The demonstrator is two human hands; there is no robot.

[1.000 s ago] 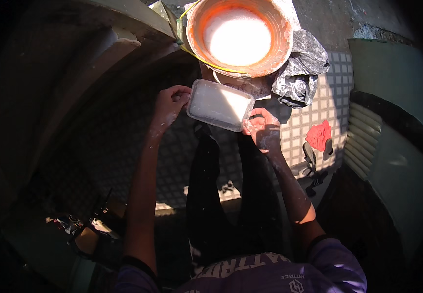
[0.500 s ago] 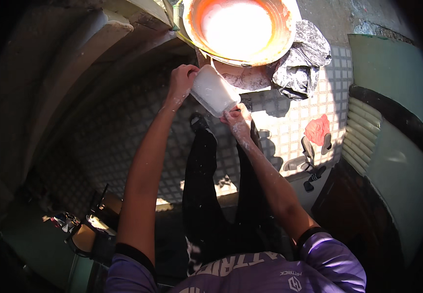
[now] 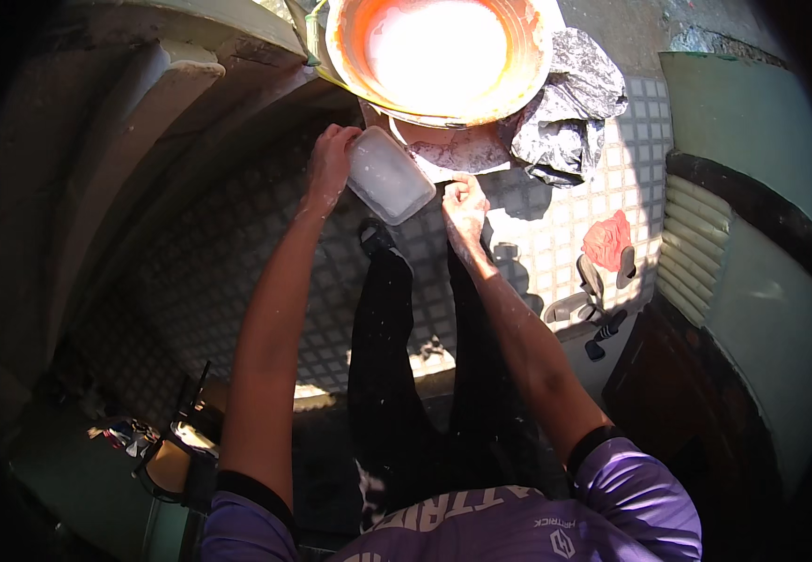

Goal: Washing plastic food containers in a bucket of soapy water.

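Note:
A translucent white plastic tub (image 3: 391,176), rectangular with rounded corners and white smears, hangs tilted in front of me. My left hand (image 3: 335,155) grips its far left edge. Just right of the tub, and apart from it, is my right hand (image 3: 465,211), fingers curled together. Whatever those fingers may hold is too small or hidden to make out. White powdery marks dot both forearms. Beyond my hands stands a wide orange-rimmed basin (image 3: 530,80), its inside glaring white in the sun. Below its rim shows a pinkish, white-dusted surface (image 3: 457,153).
A crumpled black plastic bag (image 3: 570,103) lies beside the basin. Sandals (image 3: 590,276) and a red cloth (image 3: 606,240) rest on the tiled floor to the right. Curved pale structures (image 3: 144,103) rise at the left. A chair (image 3: 167,465) stands at the lower left.
My right hand has come off the tub and sits slightly to its right. The tub, still in my left hand, has shifted a little left, as has the whole view.

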